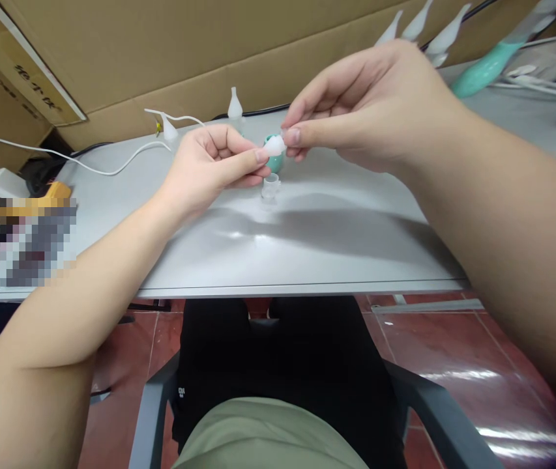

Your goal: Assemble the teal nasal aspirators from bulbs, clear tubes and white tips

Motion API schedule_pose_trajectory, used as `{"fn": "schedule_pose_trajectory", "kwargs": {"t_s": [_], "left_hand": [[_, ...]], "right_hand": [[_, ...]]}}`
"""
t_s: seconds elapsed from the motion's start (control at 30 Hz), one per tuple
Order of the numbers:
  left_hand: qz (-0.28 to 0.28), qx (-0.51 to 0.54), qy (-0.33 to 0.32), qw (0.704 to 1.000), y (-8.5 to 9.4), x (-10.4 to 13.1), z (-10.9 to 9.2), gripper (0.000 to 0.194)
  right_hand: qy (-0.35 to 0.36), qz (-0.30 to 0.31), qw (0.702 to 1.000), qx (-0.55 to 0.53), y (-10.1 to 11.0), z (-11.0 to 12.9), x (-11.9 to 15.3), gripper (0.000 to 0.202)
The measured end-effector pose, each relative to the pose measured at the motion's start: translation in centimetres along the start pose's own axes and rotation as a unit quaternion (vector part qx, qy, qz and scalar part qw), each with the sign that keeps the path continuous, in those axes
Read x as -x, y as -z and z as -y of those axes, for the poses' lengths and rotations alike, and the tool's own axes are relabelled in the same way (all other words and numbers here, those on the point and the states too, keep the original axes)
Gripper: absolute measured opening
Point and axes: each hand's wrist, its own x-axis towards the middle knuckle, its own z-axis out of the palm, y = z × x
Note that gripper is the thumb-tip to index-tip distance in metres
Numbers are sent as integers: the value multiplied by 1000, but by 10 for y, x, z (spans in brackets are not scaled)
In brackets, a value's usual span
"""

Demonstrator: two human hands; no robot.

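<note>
Between my two hands, above the grey table (209,260), is a small white translucent nozzle tip (274,146). The thumb and fingers of my left hand (221,156) pinch its left end. My right hand (356,111) pinches the other end, where a bit of clear plastic shows. Just behind the tip stands a teal rounded body (274,164), partly hidden by my fingers. A clear plastic cup (271,187) sits on the table a little nearer to me, apart from both hands.
White nozzle tips (234,104) stand along the cardboard wall (160,52), several at the upper right. A teal handheld device (487,68) lies at the right. White cables (111,172), a charger (4,182) and a yellow-orange object (57,194) occupy the left.
</note>
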Motion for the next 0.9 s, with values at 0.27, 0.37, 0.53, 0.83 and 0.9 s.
{"fn": "schedule_pose_trajectory", "kwargs": {"t_s": [0.27,0.37,0.53,0.83,0.9], "left_hand": [[17,-91,-58,994,6,-2,11,30],[14,-74,-45,996,5,-2,9,32],[21,-56,-35,998,2,-2,8,26],[24,-83,-70,994,2,-2,13,24],[23,-87,-80,993,2,-2,15,24]], "right_hand": [[1,-7,1000,-6,0,-3,1,23],[13,-7,999,-32,0,-7,-2,30],[29,-7,995,-93,-4,-12,-4,23],[-26,-1,989,-143,-8,-15,-3,26],[-34,3,987,-157,-10,-14,-3,26]]}}
